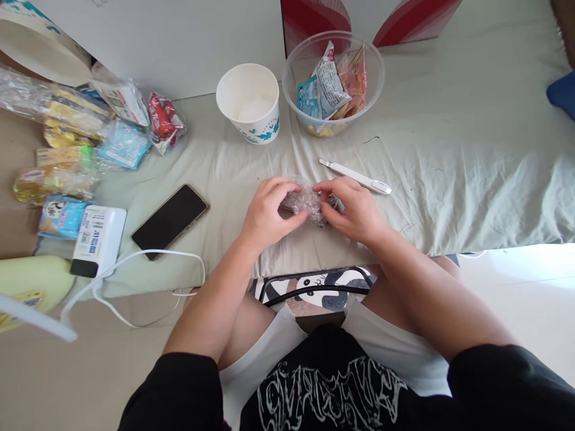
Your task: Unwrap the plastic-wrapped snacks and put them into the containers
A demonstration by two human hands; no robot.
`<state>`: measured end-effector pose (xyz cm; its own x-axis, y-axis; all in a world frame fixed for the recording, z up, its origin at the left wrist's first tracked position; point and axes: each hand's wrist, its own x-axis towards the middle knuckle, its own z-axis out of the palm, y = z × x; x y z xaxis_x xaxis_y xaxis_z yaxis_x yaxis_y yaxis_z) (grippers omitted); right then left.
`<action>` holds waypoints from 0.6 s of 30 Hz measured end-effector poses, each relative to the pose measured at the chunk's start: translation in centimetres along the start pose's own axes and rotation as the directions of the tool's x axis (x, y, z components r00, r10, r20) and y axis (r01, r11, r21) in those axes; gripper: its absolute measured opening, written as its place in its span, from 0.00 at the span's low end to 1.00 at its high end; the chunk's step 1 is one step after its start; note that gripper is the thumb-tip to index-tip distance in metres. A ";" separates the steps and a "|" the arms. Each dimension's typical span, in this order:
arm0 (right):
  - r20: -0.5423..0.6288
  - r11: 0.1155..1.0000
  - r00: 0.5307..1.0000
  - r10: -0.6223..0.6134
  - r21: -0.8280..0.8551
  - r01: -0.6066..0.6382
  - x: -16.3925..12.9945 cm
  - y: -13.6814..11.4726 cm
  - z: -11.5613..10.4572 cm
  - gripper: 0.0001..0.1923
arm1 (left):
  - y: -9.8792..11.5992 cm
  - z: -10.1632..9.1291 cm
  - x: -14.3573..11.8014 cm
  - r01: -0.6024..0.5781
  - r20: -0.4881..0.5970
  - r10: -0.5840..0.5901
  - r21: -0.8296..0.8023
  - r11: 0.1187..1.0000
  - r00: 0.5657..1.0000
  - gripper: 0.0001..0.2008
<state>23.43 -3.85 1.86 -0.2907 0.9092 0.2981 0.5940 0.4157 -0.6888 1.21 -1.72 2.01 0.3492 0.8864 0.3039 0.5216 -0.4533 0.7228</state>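
A small bundle in crumpled clear plastic [309, 200], which looks like bubble wrap, lies on the cloth in front of me. My left hand [271, 212] is closed on its left end, with thumb and fingers on either side. From the right, my right hand [353, 206] grips the other end with bent fingers. What is inside the wrapping cannot be made out. Just beyond my right hand lies a slim white utility knife [357, 177]. A white paper cup [258, 129] with a blue leaf print stands farther back, beside a clear plastic bowl [375, 90] of snack packets.
A dark phone [171, 221] rests to the left. Past it are a white power bank-like box [108, 224], a white cable [166, 252], several wrapped snacks [126, 143] and a yellow bottle [31, 281]. A large white box [193, 42] stands behind, on the light green cloth [471, 149].
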 end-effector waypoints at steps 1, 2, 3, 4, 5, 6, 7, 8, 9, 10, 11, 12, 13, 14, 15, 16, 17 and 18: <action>-0.011 1.000 1.000 0.018 -0.005 -0.018 0.0 -0.1 -0.1 0.17 | 0.0 0.1 0.0 0.023 -0.030 -0.022 0.002 1.000 0.999 0.07; -0.027 0.999 0.999 0.039 -0.006 -0.039 0.1 -0.1 -0.2 0.17 | -0.2 0.2 0.1 0.066 -0.074 -0.067 -0.021 0.998 0.995 0.04; -0.046 0.998 0.997 0.063 -0.002 -0.063 0.1 -0.1 -0.4 0.17 | -0.4 0.2 0.1 0.118 -0.119 -0.126 -0.074 0.990 0.985 0.02; -0.068 0.996 0.994 0.085 0.005 -0.085 0.1 0.0 -0.6 0.17 | -0.7 0.1 0.2 0.169 -0.154 -0.192 -0.147 0.975 0.969 0.02; -0.091 0.994 0.990 0.107 0.014 -0.106 0.1 0.1 -0.8 0.16 | -1.2 0.0 0.2 0.213 -0.174 -0.255 -0.227 0.950 0.951 0.02; -0.116 0.991 0.984 0.132 0.021 -0.130 0.1 0.3 -1.0 0.16 | -1.7 -0.2 0.1 0.245 -0.179 -0.307 -0.300 0.922 0.935 0.03; -0.144 0.987 0.976 0.160 0.025 -0.159 0.2 0.5 -1.3 0.15 | -2.2 -0.4 0.1 0.267 -0.174 -0.343 -0.353 0.897 0.923 0.04; -0.175 0.981 0.966 0.192 0.026 -0.191 0.2 0.8 -1.5 0.14 | -2.7 -0.6 0.0 0.285 -0.166 -0.369 -0.382 0.879 0.914 0.06; -0.209 0.974 0.951 0.227 0.026 -0.227 0.2 1.1 -1.7 0.13 | -3.1 -0.9 -0.1 0.302 -0.166 -0.388 -0.390 0.870 0.906 0.09; -0.244 0.964 0.934 0.261 0.024 -0.263 0.2 1.4 -1.8 0.12 | -3.5 -1.1 -0.2 0.316 -0.175 -0.403 -0.381 0.869 0.898 0.12; -0.275 0.955 0.917 0.289 0.024 -0.294 0.2 1.6 -2.0 0.12 | -3.9 -1.3 -0.2 0.325 -0.193 -0.412 -0.362 0.873 0.890 0.14; -0.301 0.950 0.904 0.304 0.024 -0.312 0.2 1.7 -2.1 0.12 | -4.1 -1.4 -0.3 0.328 -0.218 -0.413 -0.340 0.881 0.884 0.16; -0.318 0.950 0.898 0.303 0.025 -0.312 0.2 1.8 -2.1 0.12 | -4.3 -1.5 -0.3 0.322 -0.242 -0.404 -0.317 0.892 0.882 0.17; -0.319 0.956 0.904 0.284 0.027 -0.290 0.1 1.8 -2.1 0.13 | -4.3 -1.5 -0.3 0.303 -0.260 -0.381 -0.294 0.907 0.887 0.18; -0.299 0.968 0.922 0.247 0.031 -0.250 0.1 1.7 -2.1 0.16 | -4.2 -1.5 -0.2 0.273 -0.269 -0.346 -0.274 0.922 0.899 0.18; -0.261 0.981 0.945 0.195 0.037 -0.192 0.0 1.6 -2.0 0.18 | -4.1 -1.4 -0.2 0.237 -0.266 -0.304 -0.257 0.937 0.915 0.18; -0.215 0.991 0.968 0.132 0.042 -0.126 0.0 1.3 -1.9 0.21 | -3.9 -1.3 -0.1 0.201 -0.252 -0.262 -0.241 0.949 0.932 0.19; -0.170 0.997 0.983 0.070 0.043 -0.064 0.0 1.1 -1.8 0.24 | -3.6 -1.2 -0.1 0.175 -0.229 -0.226 -0.224 0.959 0.947 0.21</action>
<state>25.48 -3.38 2.31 -0.1163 0.9269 0.3569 0.5784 0.3553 -0.7343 -1.63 -0.02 0.15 0.0347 0.9633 0.2660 0.3871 -0.2584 0.8851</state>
